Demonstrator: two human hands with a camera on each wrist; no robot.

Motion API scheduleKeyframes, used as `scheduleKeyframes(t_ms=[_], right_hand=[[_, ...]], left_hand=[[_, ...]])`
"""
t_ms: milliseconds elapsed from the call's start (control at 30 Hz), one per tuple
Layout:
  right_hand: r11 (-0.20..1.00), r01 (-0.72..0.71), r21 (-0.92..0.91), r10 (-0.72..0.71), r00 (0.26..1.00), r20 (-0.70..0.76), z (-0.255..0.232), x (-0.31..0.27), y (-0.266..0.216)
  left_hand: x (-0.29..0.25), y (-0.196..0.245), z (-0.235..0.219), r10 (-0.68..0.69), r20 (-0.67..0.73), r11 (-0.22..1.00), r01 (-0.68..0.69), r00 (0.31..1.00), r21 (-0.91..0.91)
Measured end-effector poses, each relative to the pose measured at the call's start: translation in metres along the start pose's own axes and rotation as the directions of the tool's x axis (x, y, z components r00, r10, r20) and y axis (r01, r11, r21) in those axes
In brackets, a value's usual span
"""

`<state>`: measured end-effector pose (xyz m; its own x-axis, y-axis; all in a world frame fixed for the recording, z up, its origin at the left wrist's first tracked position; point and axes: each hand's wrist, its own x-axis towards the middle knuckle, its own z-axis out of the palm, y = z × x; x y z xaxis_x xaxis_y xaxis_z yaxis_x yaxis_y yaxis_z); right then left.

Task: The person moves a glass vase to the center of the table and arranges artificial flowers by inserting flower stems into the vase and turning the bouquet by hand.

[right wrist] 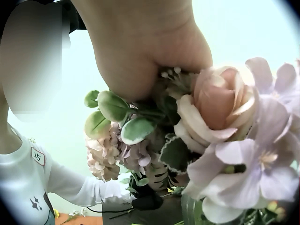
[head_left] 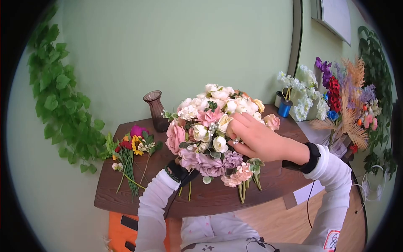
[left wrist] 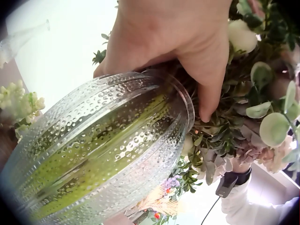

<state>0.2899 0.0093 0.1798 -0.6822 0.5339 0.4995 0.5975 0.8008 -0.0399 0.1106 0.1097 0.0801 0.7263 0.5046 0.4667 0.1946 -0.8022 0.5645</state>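
A full bouquet (head_left: 210, 166) of cream, pink and lilac artificial flowers fills the middle of the table. In the left wrist view a clear dimpled glass vase (left wrist: 108, 150) lies slanted, with green stems inside; the blossoms hide it in the head view. My left hand (left wrist: 173, 37) grips the vase by its mouth, one digit beside the rim among leaves, the others hidden behind the glass. From above, my right hand (head_left: 260, 140) reaches into the bouquet with curled fingers, pinching a sprig with small white berries (right wrist: 171, 73). A peach rose (right wrist: 218, 101) is close beside those fingers.
A purple-brown glass vase (head_left: 155, 110) stands behind the bouquet at left. Loose flowers, including a sunflower (head_left: 137, 145), lie on the table's left side. A blue pot (head_left: 284, 108) with white blossoms stands at back right. Cut stems (head_left: 242, 193) project near the front edge (head_left: 201, 212).
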Motion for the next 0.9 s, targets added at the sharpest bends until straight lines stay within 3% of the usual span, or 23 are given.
scheduleKeyframes(t_ms=[200, 300, 367, 400, 467, 633, 900], right_hand=[[0.998, -0.036, 0.053, 0.035, 0.999, 0.020, -0.001, -0.002, 0.007], [0.977, -0.111, 0.180, 0.115, 0.993, -0.017, -0.006, -0.003, 0.006], [0.975, -0.087, 0.205, 0.135, 0.964, -0.229, -0.004, -0.002, 0.000], [0.975, -0.086, 0.206, 0.134, 0.964, -0.229, -0.007, -0.002, -0.002], [0.994, -0.101, -0.039, 0.092, 0.979, -0.182, -0.012, -0.004, -0.005], [0.999, -0.033, -0.041, 0.027, 0.991, -0.133, -0.002, -0.008, -0.001], [0.994, -0.085, 0.075, 0.087, 0.996, -0.032, 0.005, -0.008, 0.009]], left_hand=[[0.004, 0.000, 0.000, -0.004, 0.012, 1.000, 0.004, 1.000, 0.020], [-0.001, -0.001, -0.002, -0.001, 0.018, 1.000, 0.001, 1.000, 0.031], [-0.001, -0.002, -0.005, 0.001, 0.019, 0.999, -0.001, 1.000, 0.037], [0.000, -0.002, -0.004, 0.000, 0.020, 0.999, -0.001, 1.000, 0.040], [0.002, -0.002, -0.005, -0.001, 0.023, 0.999, 0.000, 1.000, 0.044], [0.003, 0.000, -0.002, 0.008, 0.037, 0.999, -0.010, 0.999, 0.050], [0.004, 0.000, -0.003, 0.019, 0.054, 0.996, -0.024, 0.998, 0.088]])
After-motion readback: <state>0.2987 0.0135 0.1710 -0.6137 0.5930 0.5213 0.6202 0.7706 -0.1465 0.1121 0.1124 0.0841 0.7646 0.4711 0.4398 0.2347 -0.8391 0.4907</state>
